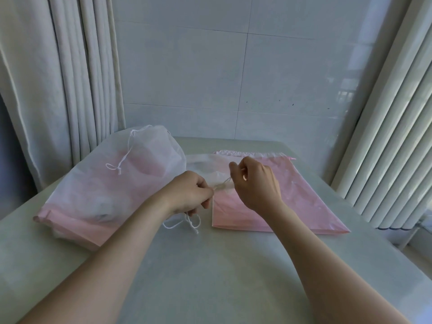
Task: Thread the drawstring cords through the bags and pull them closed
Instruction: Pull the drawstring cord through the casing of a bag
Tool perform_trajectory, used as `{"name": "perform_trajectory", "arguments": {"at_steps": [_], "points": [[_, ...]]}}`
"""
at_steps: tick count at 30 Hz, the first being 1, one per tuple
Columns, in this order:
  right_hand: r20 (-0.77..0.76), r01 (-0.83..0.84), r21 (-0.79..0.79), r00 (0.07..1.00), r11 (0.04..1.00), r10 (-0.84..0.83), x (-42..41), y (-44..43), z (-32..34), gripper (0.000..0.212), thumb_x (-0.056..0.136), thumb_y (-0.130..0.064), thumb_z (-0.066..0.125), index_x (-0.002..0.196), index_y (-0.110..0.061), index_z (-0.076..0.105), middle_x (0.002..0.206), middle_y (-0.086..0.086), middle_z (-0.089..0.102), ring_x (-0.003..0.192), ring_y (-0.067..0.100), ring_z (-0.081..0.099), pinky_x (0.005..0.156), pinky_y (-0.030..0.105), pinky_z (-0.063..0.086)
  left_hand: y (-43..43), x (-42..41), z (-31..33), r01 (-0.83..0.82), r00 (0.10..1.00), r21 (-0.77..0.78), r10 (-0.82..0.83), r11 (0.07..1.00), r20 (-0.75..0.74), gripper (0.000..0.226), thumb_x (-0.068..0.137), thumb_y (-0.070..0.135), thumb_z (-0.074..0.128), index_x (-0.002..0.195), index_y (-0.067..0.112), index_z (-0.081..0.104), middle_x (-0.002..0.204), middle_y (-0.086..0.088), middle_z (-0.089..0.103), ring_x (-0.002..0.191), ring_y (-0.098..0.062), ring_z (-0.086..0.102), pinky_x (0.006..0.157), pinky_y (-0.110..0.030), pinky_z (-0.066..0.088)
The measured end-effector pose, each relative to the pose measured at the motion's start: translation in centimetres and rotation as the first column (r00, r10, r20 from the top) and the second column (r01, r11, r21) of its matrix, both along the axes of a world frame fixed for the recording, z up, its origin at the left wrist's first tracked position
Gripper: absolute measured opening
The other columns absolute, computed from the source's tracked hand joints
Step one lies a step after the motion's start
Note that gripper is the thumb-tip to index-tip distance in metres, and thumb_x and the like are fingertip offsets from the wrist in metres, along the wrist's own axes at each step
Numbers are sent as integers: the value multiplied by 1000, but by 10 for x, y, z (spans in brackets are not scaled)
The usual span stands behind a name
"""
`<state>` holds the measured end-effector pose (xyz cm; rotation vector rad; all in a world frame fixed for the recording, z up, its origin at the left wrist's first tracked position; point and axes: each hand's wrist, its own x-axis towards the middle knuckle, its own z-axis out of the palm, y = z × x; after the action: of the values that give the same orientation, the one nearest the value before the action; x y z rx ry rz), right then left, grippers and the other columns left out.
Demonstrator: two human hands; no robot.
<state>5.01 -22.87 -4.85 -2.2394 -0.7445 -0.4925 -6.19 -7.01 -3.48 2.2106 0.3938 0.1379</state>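
A flat pink plastic drawstring bag (304, 206) lies at the table's centre right, its gathered top toward the wall. A clear white bag (205, 167) lies partly over its left end. My left hand (189, 195) and my right hand (257, 185) hover above that bag and pinch a thin white cord (223, 183) stretched between them. More of the white cord (184, 224) hangs looped and knotted below my left hand. On the left a pile of white mesh bags (112, 178) with a tied cord (117, 169) rests on folded pink bags (77, 230).
The pale green-grey table (210, 277) ends at a white tiled wall (233, 78). Curtains (58, 90) hang at the left. A ribbed white radiator (397, 148) stands at the right beyond the table edge.
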Motion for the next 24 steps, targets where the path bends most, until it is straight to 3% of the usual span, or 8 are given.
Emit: {"name": "perform_trajectory", "arguments": {"at_steps": [3, 6, 10, 14, 17, 19, 21, 24], "points": [[50, 47, -34, 998, 998, -45, -1, -3, 0, 49, 87, -58, 68, 66, -23, 41, 59, -7, 47, 57, 16, 45, 54, 31, 36, 0, 2, 1, -23, 1000, 118, 23, 993, 2, 17, 94, 24, 60, 84, 15, 70, 79, 1, 72, 57, -11, 54, 59, -25, 43], [75, 62, -37, 995, 997, -59, 2, -5, 0, 50, 86, -46, 71, 60, -21, 37, 51, -7, 38, 52, 16, 38, 52, 29, 32, 4, 1, 3, -51, 998, 245, 40, 968, 47, 15, 94, 25, 63, 84, 15, 69, 79, 7, 66, 70, -11, 58, 62, -27, 43], [61, 58, -2, 996, 998, -58, 7, -5, -4, 40, 90, -27, 64, 61, -15, 39, 51, -2, 40, 53, 22, 36, 51, 33, 35, 6, 1, 5, -150, 983, 372, 100, 916, 152, 17, 86, 31, 68, 71, 23, 69, 77, 13, 66, 81, -14, 65, 75, -31, 56], [29, 60, 74, 998, 995, -62, 11, -7, -6, 41, 96, -28, 63, 63, -21, 40, 52, -6, 43, 52, 20, 40, 50, 34, 36, 7, -1, 7, -225, 960, 284, 163, 932, 226, 28, 91, 41, 66, 71, 22, 70, 78, 9, 69, 87, -18, 66, 78, -31, 55], [-29, 63, 132, 998, 989, -60, 16, -12, -5, 43, 98, -35, 63, 61, -25, 45, 52, -8, 49, 54, 15, 48, 54, 33, 43, 12, 0, 10, -184, 970, 144, 155, 972, 188, 44, 98, 37, 60, 61, 17, 48, 63, 7, 52, 66, -19, 49, 59, -29, 38], [-59, 53, 147, 997, 988, -44, 20, -15, -6, 43, 100, -34, 62, 61, -22, 49, 53, -8, 50, 55, 14, 47, 57, 34, 42, 13, 1, 10, -148, 971, 19, 142, 989, 192, 43, 99, 32, 58, 62, 19, 39, 58, 5, 40, 57, -19, 35, 55, -31, 28], [-94, 37, 152, 995, 988, -23, 25, -16, -8, 37, 103, -28, 57, 68, -16, 59, 59, -9, 56, 60, 16, 54, 63, 35, 46, 13, 2, 10, -120, 967, -105, 140, 987, 215, 36, 98, 28, 58, 65, 17, 51, 56, 5, 45, 52, -17, 37, 53, -27, 31], [-149, 27, 134, 989, 991, -7, 30, -15, -11, 27, 105, -18, 44, 99, -19, 71, 79, -6, 70, 81, 25, 69, 77, 41, 57, 9, 2, 10, -101, 966, -196, 144, 975, 216, 30, 99, 25, 60, 74, 9, 66, 58, 2, 57, 51, -19, 44, 50, -27, 41]]}}
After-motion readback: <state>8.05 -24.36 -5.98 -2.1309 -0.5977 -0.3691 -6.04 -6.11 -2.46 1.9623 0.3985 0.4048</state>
